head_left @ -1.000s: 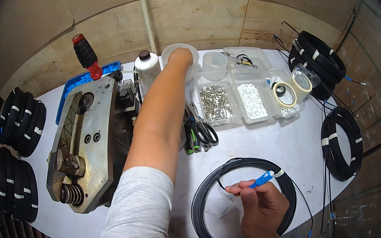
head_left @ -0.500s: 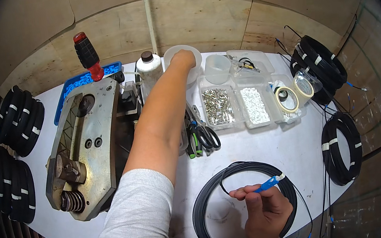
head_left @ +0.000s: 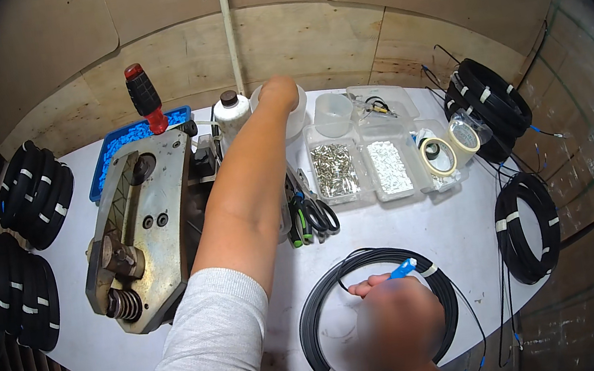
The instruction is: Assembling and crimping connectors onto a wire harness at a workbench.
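Note:
At the back of the table, my left hand [head_left: 280,91] reaches over the rim of a white translucent tub [head_left: 298,121]; its fingers are hidden inside. My right hand [head_left: 403,321], blurred over its back, is closed around a blue fibre-optic connector [head_left: 402,269] whose pale tip points up and away to the right. That hand is above the right part of a coil of black cable [head_left: 310,334], bound with white tape, lying at the front of the table. A thin cable loop runs from the coil toward the fingers.
A metal hand press [head_left: 164,255] stands left of my forearm. A brown-capped bottle [head_left: 233,115] is by the tub. Scissors [head_left: 316,213] lie right of the forearm, near boxes of metal sleeves [head_left: 335,169] and white parts [head_left: 388,166]. Cable coils [head_left: 528,230] flank both sides.
My left hand stays at the tub, slightly farther over its rim. My right hand has shifted left and tipped, and the connector has moved up and left with it. The view has shifted slightly.

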The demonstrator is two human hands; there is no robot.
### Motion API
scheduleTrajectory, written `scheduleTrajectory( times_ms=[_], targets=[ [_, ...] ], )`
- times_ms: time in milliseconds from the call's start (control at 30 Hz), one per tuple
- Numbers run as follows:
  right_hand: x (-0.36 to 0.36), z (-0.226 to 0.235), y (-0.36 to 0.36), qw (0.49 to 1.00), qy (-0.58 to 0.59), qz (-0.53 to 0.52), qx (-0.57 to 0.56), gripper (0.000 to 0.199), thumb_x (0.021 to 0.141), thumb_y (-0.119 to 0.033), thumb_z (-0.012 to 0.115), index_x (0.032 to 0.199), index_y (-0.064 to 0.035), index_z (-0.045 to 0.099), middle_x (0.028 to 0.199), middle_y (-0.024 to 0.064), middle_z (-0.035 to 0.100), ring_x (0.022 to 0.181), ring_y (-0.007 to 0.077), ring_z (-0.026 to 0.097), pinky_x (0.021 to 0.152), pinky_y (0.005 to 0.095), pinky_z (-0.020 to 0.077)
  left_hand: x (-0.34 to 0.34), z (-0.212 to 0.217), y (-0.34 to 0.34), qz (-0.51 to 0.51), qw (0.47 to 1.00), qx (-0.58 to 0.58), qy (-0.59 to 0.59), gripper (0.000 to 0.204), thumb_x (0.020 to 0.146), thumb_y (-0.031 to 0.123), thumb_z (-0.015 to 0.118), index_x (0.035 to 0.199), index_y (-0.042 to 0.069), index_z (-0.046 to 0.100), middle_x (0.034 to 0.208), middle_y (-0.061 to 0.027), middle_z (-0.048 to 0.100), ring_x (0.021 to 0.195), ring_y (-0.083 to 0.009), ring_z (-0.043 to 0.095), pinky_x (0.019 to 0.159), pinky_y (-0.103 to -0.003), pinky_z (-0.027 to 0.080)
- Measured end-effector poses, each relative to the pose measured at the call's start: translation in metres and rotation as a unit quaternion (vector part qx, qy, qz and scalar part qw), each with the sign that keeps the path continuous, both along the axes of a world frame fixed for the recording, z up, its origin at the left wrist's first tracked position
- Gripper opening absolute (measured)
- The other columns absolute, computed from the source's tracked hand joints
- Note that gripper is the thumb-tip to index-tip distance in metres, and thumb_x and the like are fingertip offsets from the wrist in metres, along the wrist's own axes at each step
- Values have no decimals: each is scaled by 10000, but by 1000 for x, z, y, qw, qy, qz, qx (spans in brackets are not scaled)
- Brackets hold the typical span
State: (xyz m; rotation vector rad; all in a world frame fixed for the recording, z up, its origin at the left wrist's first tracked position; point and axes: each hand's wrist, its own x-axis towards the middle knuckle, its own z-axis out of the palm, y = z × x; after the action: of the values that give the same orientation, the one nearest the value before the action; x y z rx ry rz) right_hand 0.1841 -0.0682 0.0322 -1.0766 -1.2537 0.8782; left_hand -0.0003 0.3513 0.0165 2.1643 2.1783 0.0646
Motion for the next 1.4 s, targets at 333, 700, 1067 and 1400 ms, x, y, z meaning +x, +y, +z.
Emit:
scheduleTrajectory(
  times_ms=[333, 700, 1067, 1400],
  targets=[
    [-5, -22, 14, 998, -19, -5, 58, 135, 927, -88, 669, 887, 39, 691, 797, 100, 729, 714, 103, 667, 681, 245, 524, 44, 65, -63, 18, 989, 122, -80, 260, 905, 101, 581, 1126, 43, 706, 1236, -165, 653, 1166, -341, 623, 940, -396, 541],
    [-9, -33, 28, 996, 87, 9, 31, 233, 990, -202, 607, 903, 10, 652, 804, 53, 705, 694, 69, 620, 625, 203, 478, 46, 139, -202, -104, 932, 246, -244, 202, 715, 118, 630, 852, 20, 743, 863, -230, 707, 905, -360, 699, 857, -429, 548],
    [-11, -36, 28, 999, 28, 8, 28, 237, 983, -207, 610, 853, -16, 666, 766, 38, 704, 629, 55, 556, 587, 212, 455, 30, 61, -342, -177, 738, 126, -639, 168, 837, 73, 680, 967, -9, 748, 824, -70, 722, 730, -126, 655, 698, -260, 528],
    [-14, -43, 29, 996, 28, 67, 45, 245, 979, -243, 623, 905, -18, 684, 732, 4, 682, 601, 38, 547, 565, 205, 451, 29, 20, -342, -152, 521, -32, -839, 202, 923, 40, 637, 1106, -45, 640, 1009, -105, 670, 949, -221, 688, 828, -326, 575]
  ],
)
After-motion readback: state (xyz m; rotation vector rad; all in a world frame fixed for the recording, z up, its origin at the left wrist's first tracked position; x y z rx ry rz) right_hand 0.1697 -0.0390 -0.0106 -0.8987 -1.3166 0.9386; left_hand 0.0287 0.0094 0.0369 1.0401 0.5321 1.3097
